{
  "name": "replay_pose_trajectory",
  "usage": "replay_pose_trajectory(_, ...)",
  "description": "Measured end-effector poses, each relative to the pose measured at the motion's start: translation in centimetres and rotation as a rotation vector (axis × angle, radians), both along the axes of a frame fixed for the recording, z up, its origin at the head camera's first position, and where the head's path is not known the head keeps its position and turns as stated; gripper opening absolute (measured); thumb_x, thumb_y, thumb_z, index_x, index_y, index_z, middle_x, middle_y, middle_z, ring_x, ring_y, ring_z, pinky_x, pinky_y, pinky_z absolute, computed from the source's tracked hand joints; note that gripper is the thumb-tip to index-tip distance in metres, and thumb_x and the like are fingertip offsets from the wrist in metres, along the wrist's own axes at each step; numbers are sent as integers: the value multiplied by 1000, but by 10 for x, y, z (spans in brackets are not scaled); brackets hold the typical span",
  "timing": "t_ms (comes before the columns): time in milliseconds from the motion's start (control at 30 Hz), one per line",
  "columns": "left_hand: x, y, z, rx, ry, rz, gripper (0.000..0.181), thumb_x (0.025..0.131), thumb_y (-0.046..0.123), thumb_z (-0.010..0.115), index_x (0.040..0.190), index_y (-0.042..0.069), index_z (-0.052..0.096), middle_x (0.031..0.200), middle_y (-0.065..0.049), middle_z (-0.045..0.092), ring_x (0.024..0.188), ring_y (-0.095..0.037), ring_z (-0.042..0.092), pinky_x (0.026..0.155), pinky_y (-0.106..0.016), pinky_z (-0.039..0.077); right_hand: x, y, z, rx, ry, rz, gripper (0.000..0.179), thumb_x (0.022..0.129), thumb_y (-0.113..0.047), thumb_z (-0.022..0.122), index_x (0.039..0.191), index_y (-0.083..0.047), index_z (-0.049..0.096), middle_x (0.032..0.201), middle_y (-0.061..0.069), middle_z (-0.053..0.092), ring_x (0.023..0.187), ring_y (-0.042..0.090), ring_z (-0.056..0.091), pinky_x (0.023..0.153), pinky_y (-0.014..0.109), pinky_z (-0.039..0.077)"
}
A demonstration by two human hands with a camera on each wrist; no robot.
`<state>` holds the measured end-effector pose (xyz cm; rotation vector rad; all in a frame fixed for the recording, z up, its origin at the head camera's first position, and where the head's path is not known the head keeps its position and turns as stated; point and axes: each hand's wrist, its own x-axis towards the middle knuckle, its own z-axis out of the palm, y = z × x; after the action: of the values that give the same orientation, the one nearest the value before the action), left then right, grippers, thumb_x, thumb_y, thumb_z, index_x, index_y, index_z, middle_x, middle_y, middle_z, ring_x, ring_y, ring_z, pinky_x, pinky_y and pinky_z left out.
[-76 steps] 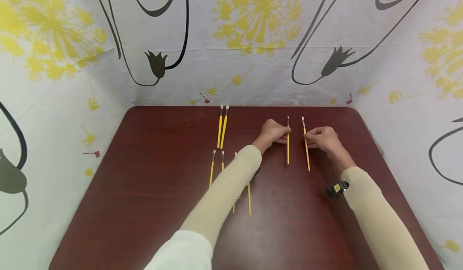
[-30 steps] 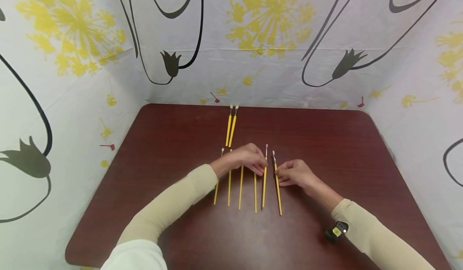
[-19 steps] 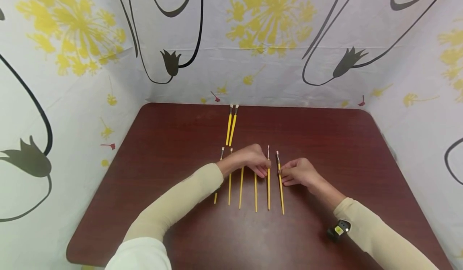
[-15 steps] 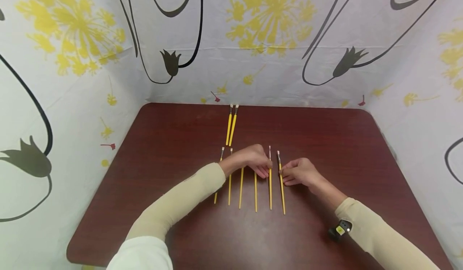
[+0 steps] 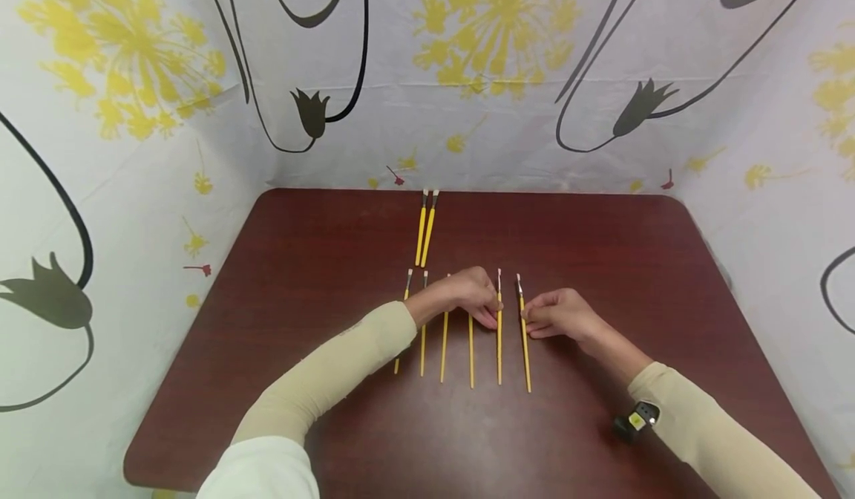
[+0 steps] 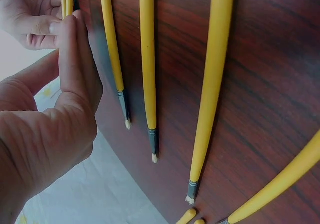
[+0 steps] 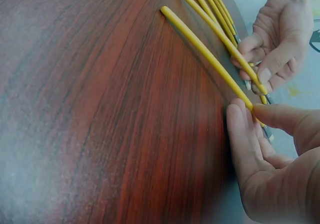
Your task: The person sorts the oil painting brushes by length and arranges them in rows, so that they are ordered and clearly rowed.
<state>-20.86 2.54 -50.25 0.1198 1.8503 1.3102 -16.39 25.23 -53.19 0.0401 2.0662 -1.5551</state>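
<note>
My left hand (image 5: 473,295) pinches a slim yellow paintbrush (image 5: 499,350) between thumb and fingers, bristles pointing to the far side. Just to its right, my right hand (image 5: 562,315) pinches a second yellow paintbrush (image 5: 526,358), which leans slightly. In the right wrist view this second brush (image 7: 205,53) runs between thumb and fingertips, close over the tabletop. Several similar brushes (image 5: 444,350) lie in a row left of the held ones, partly covered by my left hand and forearm. Their pale bristles and dark ferrules (image 6: 152,141) show in the left wrist view.
Two thicker yellow brushes (image 5: 426,232) lie together near the far edge of the dark red-brown table (image 5: 568,239). A patterned white cloth (image 5: 374,83) stands behind and at both sides. A small black device (image 5: 636,419) sits at my right wrist.
Both hands have brought their brushes from the far right of the table nearer and leftward, beside the row. Lately the right brush has shifted slightly right, widening the gap between the two.
</note>
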Motion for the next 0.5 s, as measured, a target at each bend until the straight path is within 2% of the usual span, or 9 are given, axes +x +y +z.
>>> replay_pose_trajectory(67,1,0,0,-2,-6,6,17,100,-4,64,84,-8,67,76,-21,72,95,-45,78,75,-34,69,0,0,1,2,-6,-9,30,101,-7,65,120,16,66,94,7,80,80,12,78,76,31,69)
replay_pose_trajectory(300,2,-2,-1,-33,2,-6,16,100,-3,65,94,-17,69,91,-33,76,101,-47,76,79,-37,69,1,-6,5,49,6,-31,27,100,-6,68,115,16,68,91,10,81,77,12,78,73,31,69)
replay_pose_trajectory(400,3,-1,-2,-48,2,-5,15,99,-3,66,94,-17,68,90,-32,76,101,-46,76,78,-37,69,2,-9,5,79,16,-37,26,100,-7,69,113,15,70,89,10,81,75,12,78,71,30,69)
replay_pose_trajectory(500,3,0,-4,-64,3,-4,14,99,-2,66,90,-13,67,83,-27,76,95,-43,79,76,-35,70,2,-11,6,102,17,-46,26,98,-7,71,111,15,70,87,10,81,74,12,78,70,30,69)
